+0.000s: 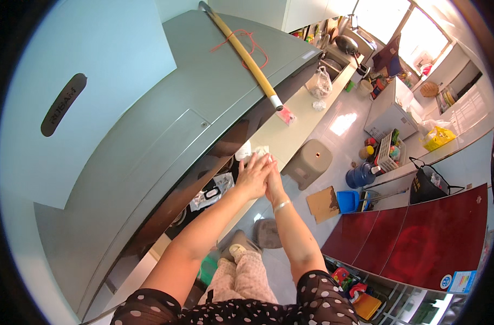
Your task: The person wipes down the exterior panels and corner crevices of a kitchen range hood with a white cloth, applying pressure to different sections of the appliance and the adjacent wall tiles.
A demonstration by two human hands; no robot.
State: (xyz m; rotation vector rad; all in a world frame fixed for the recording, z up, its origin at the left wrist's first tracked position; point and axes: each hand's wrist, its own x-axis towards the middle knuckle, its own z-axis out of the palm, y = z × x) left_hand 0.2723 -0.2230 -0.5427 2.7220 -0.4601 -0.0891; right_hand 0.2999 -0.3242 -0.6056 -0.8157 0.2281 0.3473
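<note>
My left hand and my right hand meet over the edge of the counter. The left fingers are spread and lie across the right fingers. Just beyond the fingertips is a crumpled white item, perhaps tissue or cloth; whether either hand touches or holds it is hidden. A white container stands beside it. To the left of my hands, a wet-wipes pack with a black lid rests on the dark stove. A bracelet circles my right wrist.
The grey range hood overhangs the stove, a yellow pole and red string on its top. A beige stool stands by the counter. On the floor are cardboard, a blue dustpan and a water bottle.
</note>
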